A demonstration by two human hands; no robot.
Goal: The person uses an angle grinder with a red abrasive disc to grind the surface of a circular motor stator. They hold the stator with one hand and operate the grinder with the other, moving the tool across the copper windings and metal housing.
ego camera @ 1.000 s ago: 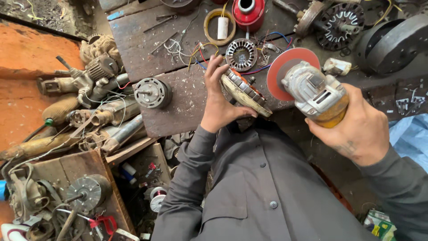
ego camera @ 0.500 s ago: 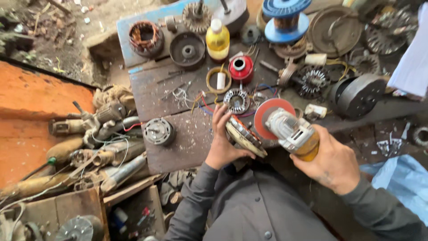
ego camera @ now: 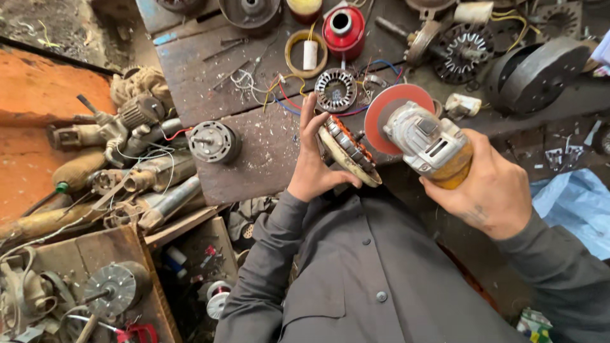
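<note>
While the camera looks straight down over a grey-shirted chest, two bare hands hold tools above a cluttered, scarred dark bench (ego camera: pixel 254 152). The left hand (ego camera: pixel 314 168) is closed around a round motor stator (ego camera: pixel 349 151), a pale ring with copper-coloured windings, held tilted on edge with the fingers stretched up along its back and the thumb curled under its lower rim. The right hand (ego camera: pixel 492 190) grips the yellow body of an angle grinder (ego camera: pixel 429 143), whose grey metal head points toward the left hand. Its red disc (ego camera: pixel 384 114) stands just beside the upper edge of the stator; whether the two touch cannot be told.

Directly behind the stator, lying flat on the bench, is a smaller ring-shaped stator core (ego camera: pixel 335 90) with red, blue and yellow wires trailing from it. Further back stands a red spool (ego camera: pixel 344 28), and beside it a tan ring with a white cylinder (ego camera: pixel 309 54) inside. To the right of the grinder sit a finned dark rotor piece (ego camera: pixel 464 54) and a large dark round housing (ego camera: pixel 540 73). Left of the hands, near the bench edge, rests a small round silver motor (ego camera: pixel 213 141).

Off the bench to the left, a heap of worn power-tool bodies and tangled wires (ego camera: pixel 127 165) lies against an orange surface (ego camera: pixel 44 101). At the lower left, a wooden crate (ego camera: pixel 95 244) holds another small motor with a shaft. A crumpled blue plastic sheet (ego camera: pixel 575 203) shows at the right edge.
</note>
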